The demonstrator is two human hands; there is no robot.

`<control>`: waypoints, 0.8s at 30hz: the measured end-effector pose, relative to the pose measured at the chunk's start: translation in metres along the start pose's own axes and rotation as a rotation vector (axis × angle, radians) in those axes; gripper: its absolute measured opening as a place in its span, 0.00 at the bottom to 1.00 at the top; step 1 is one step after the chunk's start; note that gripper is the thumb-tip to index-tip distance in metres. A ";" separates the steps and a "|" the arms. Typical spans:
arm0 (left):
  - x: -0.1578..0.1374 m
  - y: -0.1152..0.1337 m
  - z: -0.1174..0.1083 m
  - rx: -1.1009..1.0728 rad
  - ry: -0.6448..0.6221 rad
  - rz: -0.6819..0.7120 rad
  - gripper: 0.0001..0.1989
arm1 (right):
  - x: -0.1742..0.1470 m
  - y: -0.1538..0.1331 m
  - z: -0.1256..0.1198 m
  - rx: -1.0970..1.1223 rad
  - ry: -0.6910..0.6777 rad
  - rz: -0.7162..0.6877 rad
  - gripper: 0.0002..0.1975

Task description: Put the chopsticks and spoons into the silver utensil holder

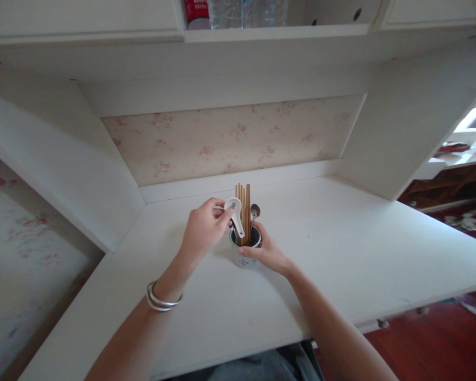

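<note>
A metal utensil holder [244,261] with small holes stands on the white desktop. Several wooden chopsticks [248,211] rise upright from it, and a metal spoon [255,210] leans at their right. My left hand [206,225] pinches a white ceramic soup spoon [235,214] by its bowl, just left of the chopsticks. The soup spoon's handle points down toward the holder's mouth; I cannot tell whether its tip is inside. My right hand [267,251] is wrapped round the holder's right side, thumb across the front of the rim. Other cutlery by my left fingers is partly hidden.
White side panels [381,121] flank the desktop [321,238], with a flowered back wall [222,140] behind. Overhead, a shelf [277,34] holds clear plastic bottles [257,13] and a red package [197,11].
</note>
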State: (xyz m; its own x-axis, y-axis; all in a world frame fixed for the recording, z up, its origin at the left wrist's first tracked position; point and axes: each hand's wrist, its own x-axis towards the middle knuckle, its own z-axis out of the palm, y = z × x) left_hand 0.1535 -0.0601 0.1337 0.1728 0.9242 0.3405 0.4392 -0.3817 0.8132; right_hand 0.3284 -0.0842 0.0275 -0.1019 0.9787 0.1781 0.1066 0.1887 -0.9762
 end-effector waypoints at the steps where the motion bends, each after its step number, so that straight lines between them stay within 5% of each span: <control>1: -0.001 -0.002 0.007 0.070 0.010 0.027 0.15 | 0.000 0.000 0.000 -0.004 -0.005 0.003 0.41; 6: -0.011 -0.015 0.031 0.448 0.079 0.173 0.14 | -0.001 -0.002 -0.002 -0.055 0.005 -0.015 0.42; 11: -0.017 -0.020 0.043 0.612 0.086 0.170 0.15 | -0.001 -0.004 -0.003 -0.051 0.003 -0.049 0.41; 24: -0.025 -0.035 0.036 0.358 0.055 0.194 0.11 | -0.001 -0.002 -0.002 -0.027 -0.011 -0.059 0.41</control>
State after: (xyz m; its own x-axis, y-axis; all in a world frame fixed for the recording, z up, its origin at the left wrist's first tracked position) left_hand 0.1658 -0.0700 0.0797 0.2397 0.8296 0.5042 0.6837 -0.5130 0.5190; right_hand 0.3306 -0.0856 0.0297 -0.1200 0.9649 0.2336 0.1264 0.2482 -0.9604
